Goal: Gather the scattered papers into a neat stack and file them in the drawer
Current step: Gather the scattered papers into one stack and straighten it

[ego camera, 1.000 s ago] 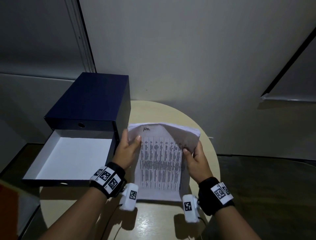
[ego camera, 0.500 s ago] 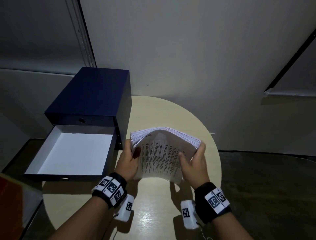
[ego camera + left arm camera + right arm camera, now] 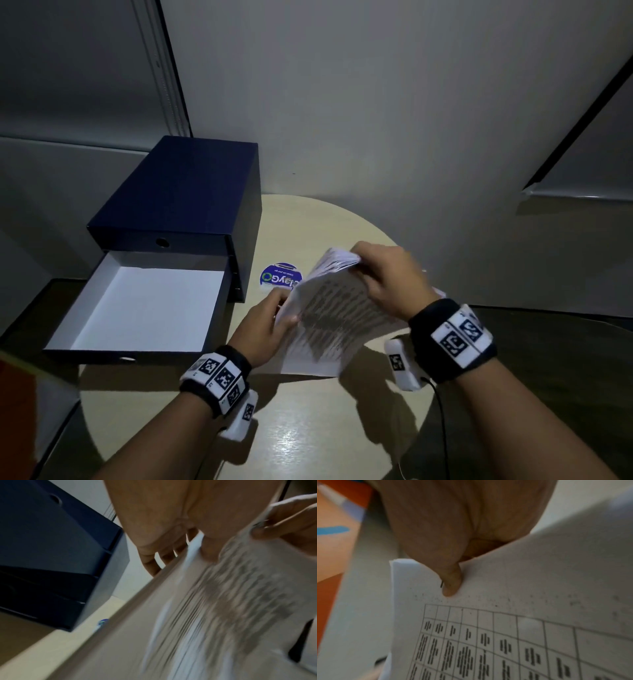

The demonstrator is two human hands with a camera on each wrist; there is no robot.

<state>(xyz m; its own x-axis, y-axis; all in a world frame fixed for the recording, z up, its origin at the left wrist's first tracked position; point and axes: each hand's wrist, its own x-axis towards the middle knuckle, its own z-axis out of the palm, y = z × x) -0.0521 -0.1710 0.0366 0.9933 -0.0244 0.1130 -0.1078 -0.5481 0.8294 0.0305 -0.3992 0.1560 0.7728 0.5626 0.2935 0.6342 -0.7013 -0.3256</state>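
A stack of printed papers [image 3: 335, 322] is held tilted above the round table, its top sheet showing a table of text [image 3: 505, 642]. My left hand [image 3: 274, 322] grips the stack's left edge, thumb on top [image 3: 205, 545]. My right hand [image 3: 383, 274] grips the far top corner, thumb pressed on the sheet [image 3: 452, 585]. The dark blue drawer box [image 3: 185, 192] stands at the left, with its lower drawer [image 3: 144, 308] pulled out, white inside and holding nothing. The left wrist view is motion-blurred.
The round beige table [image 3: 308, 411] stands against a grey wall. A round blue and green sticker [image 3: 279, 277] lies on it between the box and the papers. An orange object [image 3: 17, 411] shows at the lower left edge. Dark floor lies right of the table.
The stack has turned and tilted, leaning toward the left. My right hand moved up from the stack's right side to its far top corner. The sticker, covered before, now shows.
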